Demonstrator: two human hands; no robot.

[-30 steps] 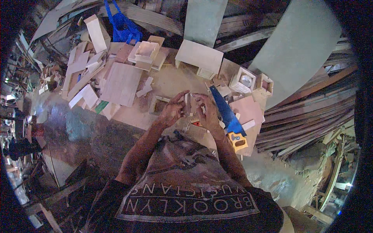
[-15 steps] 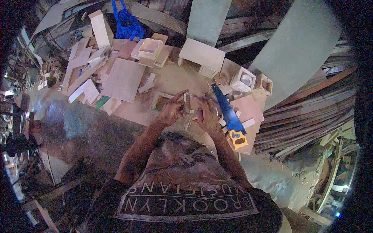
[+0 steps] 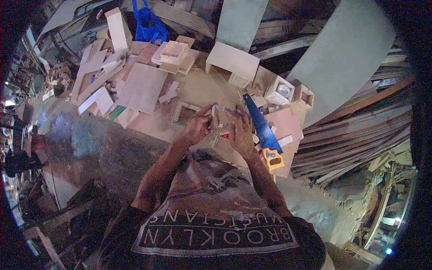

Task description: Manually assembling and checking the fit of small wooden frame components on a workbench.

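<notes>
Upright between the thumb and fingers of my left hand (image 3: pixel 198 127) is a small, narrow wooden piece (image 3: pixel 215 116). To its right, my right hand (image 3: pixel 241 131) is held with bent fingers, the thumb apart from them. I make out nothing held in it. A small red object (image 3: pixel 226 136) shows on the table just below, partly covered by that hand. Just beyond my left hand lies a rectangular wooden frame (image 3: pixel 176 116). Close by my right hand is a handsaw (image 3: pixel 260 121) with a blue blade and a yellow handle.
The wooden worktable (image 3: pixel 198 88) carries a small desk-shaped piece (image 3: pixel 233 57), open wooden boxes (image 3: pixel 174 50) and a flat square board (image 3: pixel 143 87). Offcuts (image 3: pixel 94 63) pile up at the left. A blue bag (image 3: pixel 148 27) lies behind. Large grey sheets (image 3: pixel 346 58) lean at the right.
My right hand has drawn slightly away from the wooden piece, with its fingers lifted more apart. More of the red object shows. The wooden piece stays in my left hand.
</notes>
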